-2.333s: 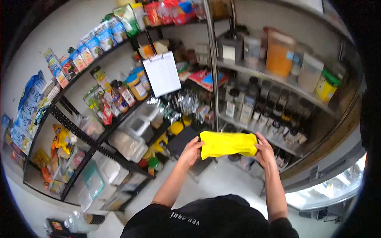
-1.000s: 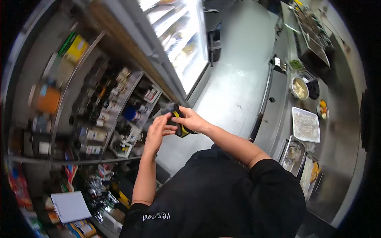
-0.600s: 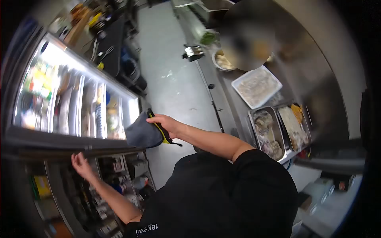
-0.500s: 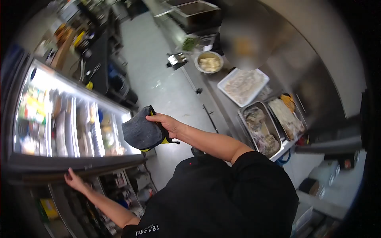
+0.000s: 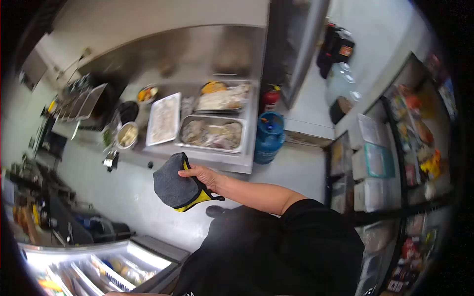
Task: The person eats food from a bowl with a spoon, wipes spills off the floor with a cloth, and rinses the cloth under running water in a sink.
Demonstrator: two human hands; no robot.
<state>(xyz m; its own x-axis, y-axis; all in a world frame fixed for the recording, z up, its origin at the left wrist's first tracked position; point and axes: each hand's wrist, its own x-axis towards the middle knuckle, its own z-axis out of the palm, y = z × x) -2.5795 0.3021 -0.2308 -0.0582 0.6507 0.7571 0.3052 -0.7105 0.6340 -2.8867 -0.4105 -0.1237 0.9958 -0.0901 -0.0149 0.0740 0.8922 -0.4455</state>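
My right hand (image 5: 206, 178) is closed on a folded cleaning cloth (image 5: 174, 185), grey on top with a yellow underside and black edging. The thumb lies over the cloth, and a small black loop hangs near my wrist. The cloth is held in the air above the floor, just in front of a steel counter (image 5: 212, 162). Of my left arm (image 5: 136, 294) only a sliver of skin shows at the bottom edge, beside the lit fridge (image 5: 163, 261); its fingers are out of sight.
On the counter are a white tray (image 5: 164, 118), a steel pan of raw seafood (image 5: 211, 134), another filled tray (image 5: 223, 96) and a bowl of pale chunks (image 5: 128, 135). A blue gas cylinder (image 5: 269, 138) and red extinguisher (image 5: 271, 97) stand right of it. Stocked shelves (image 5: 375, 213) line the right.
My view has swung right, from the lit fridge toward the counter and shelves. The cloth stays in my right hand. My left hand, previously at the fridge edge, has dropped almost out of view.
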